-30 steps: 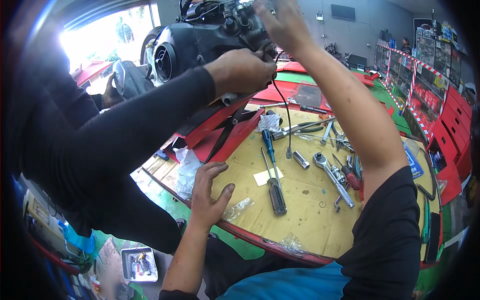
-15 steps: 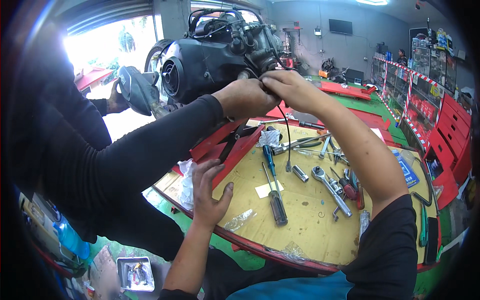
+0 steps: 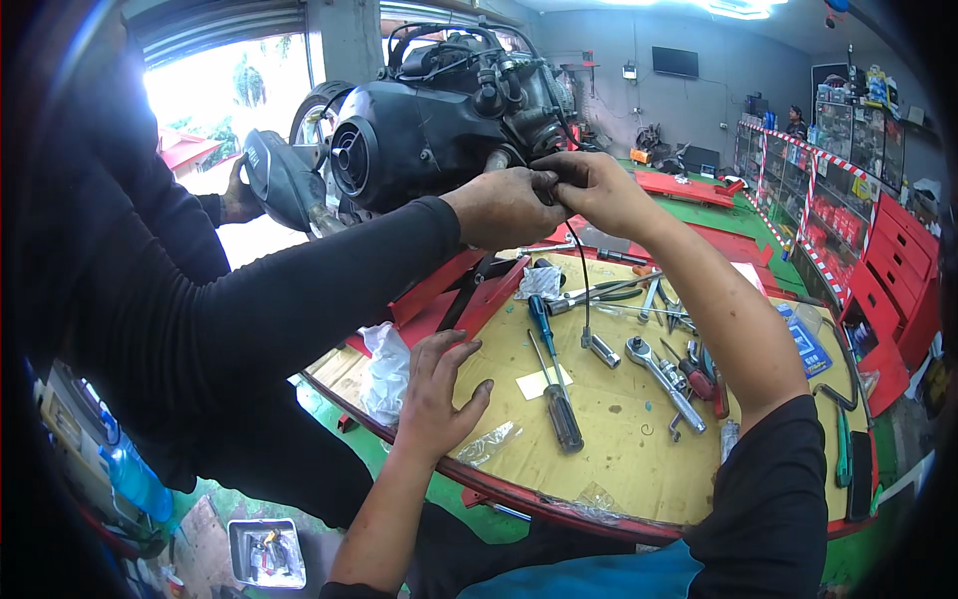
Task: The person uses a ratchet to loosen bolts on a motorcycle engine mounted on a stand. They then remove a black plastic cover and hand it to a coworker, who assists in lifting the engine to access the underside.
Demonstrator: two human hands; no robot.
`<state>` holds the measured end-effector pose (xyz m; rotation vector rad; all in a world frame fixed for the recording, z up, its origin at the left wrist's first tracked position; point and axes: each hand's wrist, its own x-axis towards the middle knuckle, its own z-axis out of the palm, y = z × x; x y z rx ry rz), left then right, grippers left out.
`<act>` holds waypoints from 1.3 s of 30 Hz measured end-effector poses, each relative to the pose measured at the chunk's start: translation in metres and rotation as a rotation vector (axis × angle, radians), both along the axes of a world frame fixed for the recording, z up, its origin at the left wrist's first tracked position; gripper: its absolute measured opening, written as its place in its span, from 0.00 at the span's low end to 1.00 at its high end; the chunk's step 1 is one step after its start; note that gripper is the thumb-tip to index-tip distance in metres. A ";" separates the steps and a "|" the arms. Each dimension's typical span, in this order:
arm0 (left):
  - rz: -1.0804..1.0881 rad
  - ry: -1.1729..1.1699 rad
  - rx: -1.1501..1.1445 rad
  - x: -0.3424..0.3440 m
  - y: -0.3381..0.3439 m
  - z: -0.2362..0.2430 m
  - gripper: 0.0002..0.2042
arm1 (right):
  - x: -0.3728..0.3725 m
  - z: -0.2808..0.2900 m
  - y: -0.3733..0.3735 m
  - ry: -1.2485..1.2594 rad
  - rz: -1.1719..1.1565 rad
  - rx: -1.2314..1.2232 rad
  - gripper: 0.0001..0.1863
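Note:
My right hand [image 3: 602,197] is closed in a pinch beside the engine, with its fingertips meeting the closed hand of a co-worker [image 3: 504,208]. A thin black cable [image 3: 584,270] hangs from where these fingers meet and ends in a small connector just above the workbench; the pinched part is hidden. The black scooter engine [image 3: 414,135] is directly behind the two hands. My left hand [image 3: 439,394] is held over the near left edge of the bench, fingers spread, holding nothing. A crumpled white plastic bag [image 3: 385,377] lies just left of it.
On the yellow-topped bench [image 3: 629,479] lie screwdrivers [image 3: 562,417], a ratchet [image 3: 664,379], a socket [image 3: 605,350], pliers and a blue packet [image 3: 804,339]. A red stand [image 3: 449,299] is under the engine. A metal tray [image 3: 267,554] sits on the floor. The co-worker's other hand [image 3: 239,195] touches the muffler [image 3: 281,180].
The view has shifted slightly. My right hand and the co-worker's stay together near the engine, and the cable still hangs from them. My left hand has moved slightly right and stays open.

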<state>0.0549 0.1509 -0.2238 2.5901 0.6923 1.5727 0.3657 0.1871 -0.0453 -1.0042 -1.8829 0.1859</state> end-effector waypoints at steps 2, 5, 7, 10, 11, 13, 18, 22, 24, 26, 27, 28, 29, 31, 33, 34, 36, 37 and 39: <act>-0.013 -0.012 -0.026 -0.001 -0.001 -0.001 0.26 | -0.006 -0.001 -0.009 0.122 -0.006 -0.082 0.20; -0.028 0.003 -0.046 0.002 -0.001 -0.001 0.26 | -0.001 -0.002 -0.013 0.296 -0.037 -0.090 0.18; -0.046 0.017 -0.058 0.005 0.000 -0.002 0.26 | 0.010 -0.002 -0.013 0.345 -0.085 -0.024 0.15; -0.067 0.045 -0.061 0.004 -0.001 -0.001 0.27 | 0.013 -0.006 -0.019 0.153 -0.138 0.065 0.11; -0.063 0.050 -0.056 0.003 -0.001 -0.001 0.27 | 0.010 -0.010 -0.022 0.110 -0.149 0.092 0.09; -0.065 0.052 -0.045 0.004 0.001 0.000 0.27 | 0.014 -0.018 -0.020 0.050 -0.104 0.044 0.09; -0.057 -0.016 -0.007 0.001 0.008 0.000 0.27 | -0.005 -0.023 -0.016 -0.094 -0.154 0.183 0.08; -0.061 0.004 -0.049 0.003 0.002 0.001 0.27 | -0.016 -0.024 0.000 -0.150 -0.259 0.411 0.08; -0.059 0.031 -0.064 0.003 -0.001 -0.001 0.27 | -0.024 -0.027 0.010 -0.041 -0.234 0.476 0.08; -0.057 0.068 -0.066 0.002 -0.001 -0.002 0.28 | -0.025 -0.028 0.018 -0.051 -0.255 0.529 0.08; -0.056 0.077 -0.070 0.003 -0.001 -0.003 0.28 | -0.023 -0.027 0.019 -0.117 -0.288 0.551 0.09; -0.054 0.087 -0.075 0.003 0.001 -0.004 0.29 | -0.023 -0.026 0.021 -0.183 -0.320 0.572 0.09; -0.053 0.096 -0.079 0.003 0.002 -0.004 0.29 | -0.024 -0.027 0.024 -0.209 -0.332 0.647 0.09; -0.045 0.115 -0.082 0.003 0.000 -0.004 0.29 | -0.027 -0.028 0.028 -0.261 -0.356 0.800 0.10; -0.043 0.124 -0.094 0.003 0.000 -0.005 0.29 | -0.031 -0.031 0.033 -0.176 -0.352 0.719 0.08; -0.044 0.124 -0.105 0.003 0.001 -0.006 0.29 | -0.033 -0.032 0.035 -0.134 -0.351 0.676 0.06; -0.046 0.122 -0.118 0.003 0.002 -0.006 0.29 | -0.034 -0.032 0.037 -0.131 -0.374 0.703 0.06; -0.047 0.120 -0.121 0.003 0.001 -0.006 0.30 | -0.035 -0.032 0.037 -0.129 -0.386 0.716 0.05; -0.050 0.117 -0.126 0.003 0.000 -0.006 0.30 | -0.037 -0.032 0.039 -0.122 -0.387 0.717 0.06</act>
